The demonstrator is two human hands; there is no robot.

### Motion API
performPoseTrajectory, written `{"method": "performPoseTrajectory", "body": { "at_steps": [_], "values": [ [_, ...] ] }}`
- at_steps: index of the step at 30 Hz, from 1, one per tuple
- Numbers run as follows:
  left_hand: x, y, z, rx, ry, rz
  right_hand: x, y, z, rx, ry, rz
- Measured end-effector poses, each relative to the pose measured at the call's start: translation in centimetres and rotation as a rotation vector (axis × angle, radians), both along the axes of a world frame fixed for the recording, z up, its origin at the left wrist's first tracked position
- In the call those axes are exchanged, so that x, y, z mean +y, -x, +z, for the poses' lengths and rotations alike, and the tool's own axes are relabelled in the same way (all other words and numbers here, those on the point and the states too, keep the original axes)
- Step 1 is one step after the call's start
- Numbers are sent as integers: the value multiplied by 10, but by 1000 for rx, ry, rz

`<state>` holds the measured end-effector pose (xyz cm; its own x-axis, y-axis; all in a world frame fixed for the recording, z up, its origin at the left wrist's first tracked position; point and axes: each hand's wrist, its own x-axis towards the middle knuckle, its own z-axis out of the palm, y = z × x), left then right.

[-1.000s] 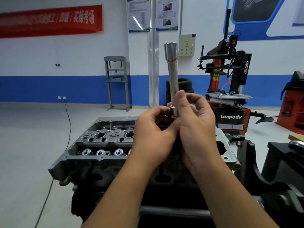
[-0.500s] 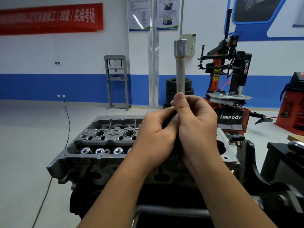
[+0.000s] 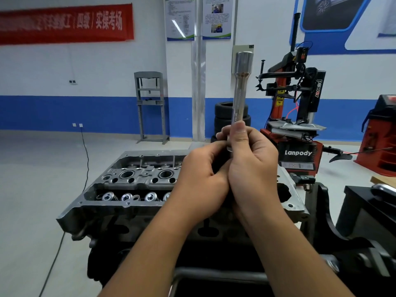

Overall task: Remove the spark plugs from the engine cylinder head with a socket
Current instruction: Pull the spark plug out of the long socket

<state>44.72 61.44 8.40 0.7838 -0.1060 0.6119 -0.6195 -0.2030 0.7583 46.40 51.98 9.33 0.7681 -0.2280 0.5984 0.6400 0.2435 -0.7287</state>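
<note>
Both hands are pressed side by side, above the head. The right hand curls round the bottom of the socket, thumb flat on it. The socket stands straight up, wide end on top. The left hand curls too, fingertips at the socket's bottom end. What they pinch is hidden.

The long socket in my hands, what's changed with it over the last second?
The long socket has shifted right in the view and stands a little more upright. Both the right hand and the left hand keep gripping its lower end above the cylinder head, which hasn't changed.
</note>
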Motion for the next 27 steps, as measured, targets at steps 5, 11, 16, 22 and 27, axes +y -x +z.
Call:
{"method": "performPoseTrajectory", "body": {
  "at_steps": [5,11,16,22,27],
  "values": [
    [-4,2,-3,-76,-4,120,0,2,1,-8,-79,50],
    [-5,2,-5,-100,-42,217,2,0,1,-17,-62,55],
    [-4,6,-2,-116,-108,178,0,-1,1,17,-70,92],
    [-5,5,-6,-117,-41,261,2,2,2,10,-66,98],
    [2,7,0,-11,-72,57,3,-1,2,-2,-17,68]
  ]
}}
